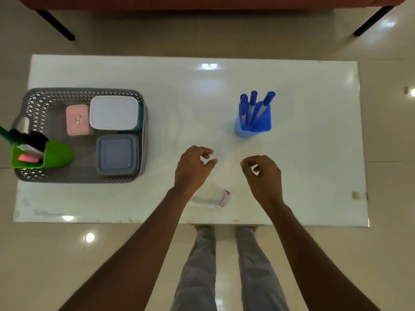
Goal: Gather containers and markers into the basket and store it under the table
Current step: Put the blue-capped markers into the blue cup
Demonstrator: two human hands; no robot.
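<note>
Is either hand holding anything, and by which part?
Nothing is held: the left hand and right hand hang loosely curled and empty over the glossy white table.

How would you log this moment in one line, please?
left hand: empty | right hand: empty | basket: three containers, green holder | blue holder: on table, markers inside

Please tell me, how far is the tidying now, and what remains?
Done: the basket holds a white box, a pink box, a grey-blue box and the green cup of markers. In hand: nothing; the left hand and the right hand hover empty over the table. Left: the blue cup with its blue markers stands outside the basket, and the basket is not yet under the table.
</note>
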